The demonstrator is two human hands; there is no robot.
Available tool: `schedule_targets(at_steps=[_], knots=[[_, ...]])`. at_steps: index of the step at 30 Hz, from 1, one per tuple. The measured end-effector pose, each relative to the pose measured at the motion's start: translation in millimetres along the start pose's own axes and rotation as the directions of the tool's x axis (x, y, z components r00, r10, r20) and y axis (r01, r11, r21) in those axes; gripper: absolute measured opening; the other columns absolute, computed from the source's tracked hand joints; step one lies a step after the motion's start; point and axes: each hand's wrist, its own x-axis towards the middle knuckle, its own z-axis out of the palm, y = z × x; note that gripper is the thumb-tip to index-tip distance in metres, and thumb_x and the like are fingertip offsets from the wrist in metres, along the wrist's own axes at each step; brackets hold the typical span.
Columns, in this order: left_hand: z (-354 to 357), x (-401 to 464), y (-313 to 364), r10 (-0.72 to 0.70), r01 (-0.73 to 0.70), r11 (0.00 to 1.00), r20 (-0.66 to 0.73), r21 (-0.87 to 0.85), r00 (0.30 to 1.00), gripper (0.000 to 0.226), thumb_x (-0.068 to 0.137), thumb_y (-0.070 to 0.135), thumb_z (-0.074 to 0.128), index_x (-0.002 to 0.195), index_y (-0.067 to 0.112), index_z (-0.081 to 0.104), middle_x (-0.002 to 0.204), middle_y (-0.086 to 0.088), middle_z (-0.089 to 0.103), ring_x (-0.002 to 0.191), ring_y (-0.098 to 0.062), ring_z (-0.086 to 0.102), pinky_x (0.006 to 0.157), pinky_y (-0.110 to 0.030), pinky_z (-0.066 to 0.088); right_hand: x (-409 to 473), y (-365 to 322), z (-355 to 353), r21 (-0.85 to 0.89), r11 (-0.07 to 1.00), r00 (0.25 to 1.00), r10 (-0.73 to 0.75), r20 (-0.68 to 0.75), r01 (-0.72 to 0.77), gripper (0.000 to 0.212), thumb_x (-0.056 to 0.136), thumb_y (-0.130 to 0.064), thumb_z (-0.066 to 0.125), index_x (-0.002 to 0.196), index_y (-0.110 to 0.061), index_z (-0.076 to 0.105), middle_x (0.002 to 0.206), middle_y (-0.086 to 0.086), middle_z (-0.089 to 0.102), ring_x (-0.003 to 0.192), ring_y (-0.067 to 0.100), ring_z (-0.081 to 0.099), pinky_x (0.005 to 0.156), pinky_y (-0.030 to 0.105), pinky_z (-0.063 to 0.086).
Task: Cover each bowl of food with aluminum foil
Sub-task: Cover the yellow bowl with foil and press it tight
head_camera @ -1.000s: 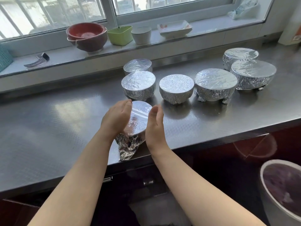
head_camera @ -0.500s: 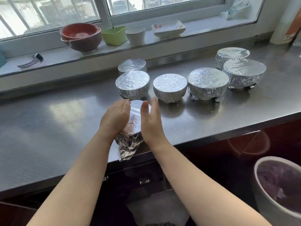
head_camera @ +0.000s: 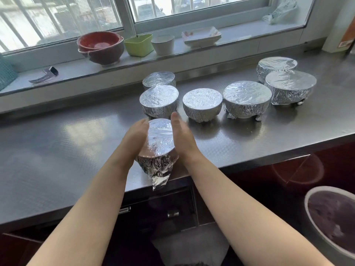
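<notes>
A foil-wrapped bowl [head_camera: 160,143] stands near the front edge of the steel counter [head_camera: 67,143], a crumpled tail of foil hanging down past the edge. My left hand [head_camera: 135,137] presses flat against its left side. My right hand [head_camera: 181,136] presses its right side, fingers straight and pointing away from me. Behind it stand several other foil-covered bowls: one [head_camera: 159,99] straight behind, one [head_camera: 202,103] to its right, a wider one [head_camera: 246,98] further right, and more at the back.
On the windowsill sit a red bowl [head_camera: 99,46], a green tub [head_camera: 138,44], a white cup [head_camera: 163,44], a white dish [head_camera: 200,36] and a watch [head_camera: 45,75]. A white pot with dark contents [head_camera: 330,217] stands low at the right, below the counter.
Both hands have slid along the sides of the near bowl, the right one further forward. The foil now lies tighter around the rim. The view has shifted slightly.
</notes>
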Motion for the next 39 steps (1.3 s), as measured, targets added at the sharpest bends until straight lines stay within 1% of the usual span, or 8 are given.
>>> schedule_targets(at_steps=[4,9,13,18,23,26,28,39], knots=[[-12,0,2,-0.170,0.192,0.927,0.098,-0.321,0.981,0.018,0.100,0.023,0.042,0.082,0.021,0.047,0.077,0.002,0.047,0.072,-0.018,0.051,0.071,-0.035,0.053,-2,6,-16,0.173,0.977,0.989,0.112,0.094,-0.127,0.067,0.100,-0.059,0.015,0.129,-0.017,0.059,0.127,0.001,0.060,0.122,0.015,0.052,0.107,0.030,0.037],[-6,-17,-2,-0.102,0.131,0.832,0.083,-0.538,0.991,0.022,0.103,0.018,0.035,0.085,0.015,0.048,0.050,0.012,0.064,0.049,0.000,0.064,0.051,-0.019,0.051,2,10,-31,0.177,0.981,0.970,-0.031,-0.239,0.075,0.047,0.106,-0.042,0.027,0.137,-0.013,0.048,0.132,-0.003,0.055,0.127,0.013,0.047,0.112,0.033,0.033],[12,-31,1,-0.045,0.012,0.716,-0.028,-0.697,0.999,0.023,0.103,0.019,0.036,0.081,0.019,0.044,0.066,0.009,0.063,0.047,0.008,0.060,0.043,-0.010,0.046,1,8,-14,0.164,0.986,0.998,0.020,-0.062,-0.010,0.068,0.095,-0.064,0.029,0.142,-0.017,0.045,0.126,-0.004,0.060,0.117,0.013,0.055,0.103,0.036,0.043],[15,-29,-13,-0.197,0.017,0.600,-0.128,-0.800,0.972,0.067,0.079,0.037,0.063,0.136,0.010,0.042,0.118,-0.001,0.056,0.106,-0.014,0.058,0.082,-0.024,0.048,18,-13,-31,0.103,0.989,0.994,0.097,0.053,-0.102,0.070,0.100,-0.060,0.019,0.142,-0.010,0.045,0.136,0.003,0.056,0.130,0.020,0.048,0.109,0.033,0.034],[1,-21,-5,0.147,-0.289,0.915,-0.433,-0.282,0.889,0.052,0.098,0.017,0.044,0.148,0.014,0.029,0.152,0.000,0.035,0.139,-0.009,0.033,0.107,-0.019,0.028,19,-21,-39,0.078,0.992,0.967,-0.080,-0.242,0.102,0.053,0.105,-0.047,0.026,0.117,-0.009,0.060,0.104,0.000,0.063,0.102,0.013,0.058,0.098,0.030,0.043],[2,3,-5,0.402,-0.378,0.912,-0.164,0.162,0.901,0.051,0.096,0.033,0.041,0.144,0.015,0.039,0.145,0.001,0.047,0.133,-0.010,0.041,0.107,-0.020,0.029,6,-24,-21,-0.037,0.982,0.971,-0.190,-0.148,0.186,0.042,0.107,-0.038,0.029,0.124,-0.011,0.056,0.101,-0.016,0.054,0.092,-0.007,0.049,0.093,0.010,0.038],[9,14,-8,0.389,-0.359,0.882,-0.041,0.306,0.920,0.054,0.095,0.039,0.035,0.144,0.018,0.042,0.145,0.001,0.047,0.134,-0.013,0.042,0.108,-0.028,0.032,1,-16,-6,-0.132,0.967,0.971,-0.229,-0.072,0.218,0.052,0.104,-0.045,0.029,0.137,-0.009,0.048,0.132,-0.003,0.056,0.124,0.006,0.047,0.112,0.032,0.034],[17,22,-13,0.315,-0.279,0.895,-0.049,0.347,0.948,0.049,0.098,0.035,0.035,0.140,0.015,0.048,0.142,-0.002,0.051,0.132,-0.018,0.044,0.109,-0.034,0.032,2,0,-4,-0.100,0.992,0.993,-0.086,-0.081,0.078,0.059,0.104,-0.046,0.028,0.153,-0.013,0.027,0.160,0.000,0.026,0.148,0.011,0.020,0.122,0.034,0.016]])
